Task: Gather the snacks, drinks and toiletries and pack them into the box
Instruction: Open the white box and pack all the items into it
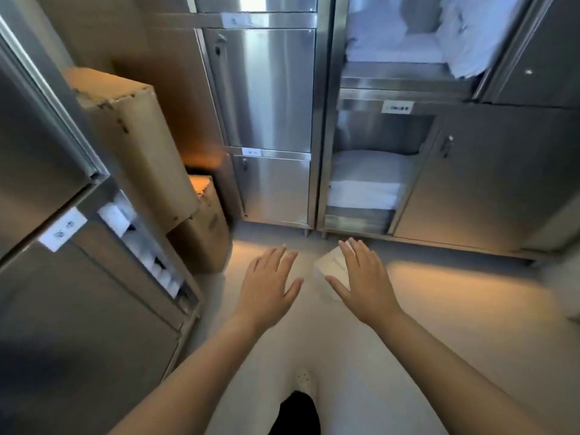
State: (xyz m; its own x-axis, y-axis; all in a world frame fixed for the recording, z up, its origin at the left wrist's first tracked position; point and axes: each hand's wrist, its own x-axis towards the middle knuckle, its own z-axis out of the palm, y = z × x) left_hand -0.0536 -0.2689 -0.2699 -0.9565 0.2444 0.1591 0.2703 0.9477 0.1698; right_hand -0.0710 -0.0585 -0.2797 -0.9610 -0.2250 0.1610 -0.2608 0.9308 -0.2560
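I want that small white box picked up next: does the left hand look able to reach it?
Probably yes. The left hand is open, holds nothing, and lies just beside the small white box with nothing between; the right hand covers only the box's other side.

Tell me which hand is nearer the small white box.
Right. The right hand overlaps the small white box, held flat across its right side; the left hand is spread to the box's left, with a gap between.

Steel cabinets (pixel 270 89) beyond left hand (pixel 270 284): silver-grey. Cardboard boxes (pixel 135 136) to its left: plain brown. Small box (pixel 328 265) at right hand (pixel 364 277): white. Folded linen (pixel 367 180) white, floor (pixel 439 309) pale grey, shoe (pixel 304 379) white, trouser leg (pixel 298 416) black.
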